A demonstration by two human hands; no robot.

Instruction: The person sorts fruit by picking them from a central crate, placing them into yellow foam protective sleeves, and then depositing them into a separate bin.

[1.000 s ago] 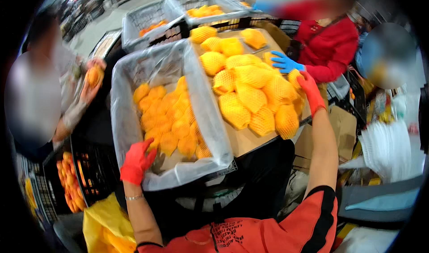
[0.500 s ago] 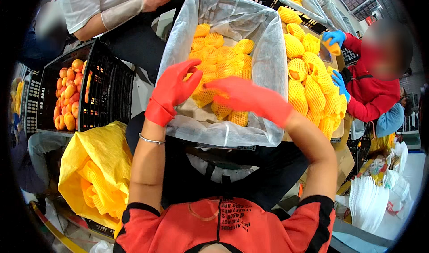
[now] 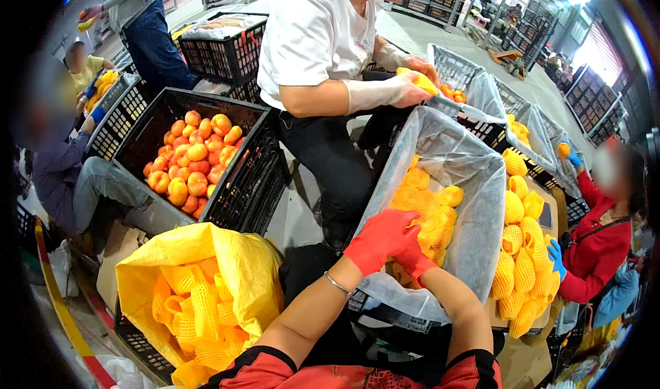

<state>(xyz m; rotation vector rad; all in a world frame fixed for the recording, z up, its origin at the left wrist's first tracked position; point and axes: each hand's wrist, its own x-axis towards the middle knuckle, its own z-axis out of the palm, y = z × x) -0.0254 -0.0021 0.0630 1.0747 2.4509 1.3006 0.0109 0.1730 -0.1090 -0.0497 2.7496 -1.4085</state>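
Observation:
Both my hands are in red rubber gloves, close together over the near end of a plastic-lined crate (image 3: 474, 189). My left hand (image 3: 383, 239) has its fingers bent inward, reaching toward the right one. Just beside it, my right hand (image 3: 414, 257) is curled, its fingertips turned away from view. Whatever lies between them, if anything, is hidden by the gloves. Beneath and beyond them in the crate are several fruits in yellow foam nets (image 3: 430, 213).
At lower left stands a yellow sack (image 3: 254, 265) of empty foam nets (image 3: 210, 310). Behind it, a black crate (image 3: 254, 176) holds peaches (image 3: 196, 158). A co-worker in white (image 3: 309, 52) sits ahead; another in red (image 3: 595, 251) is right, by piled netted fruit (image 3: 526, 244).
The view has swung left and up, bringing the peach crate and the sack further into sight. My hands, apart before with the right one blurred, are now together at the crate's near side.

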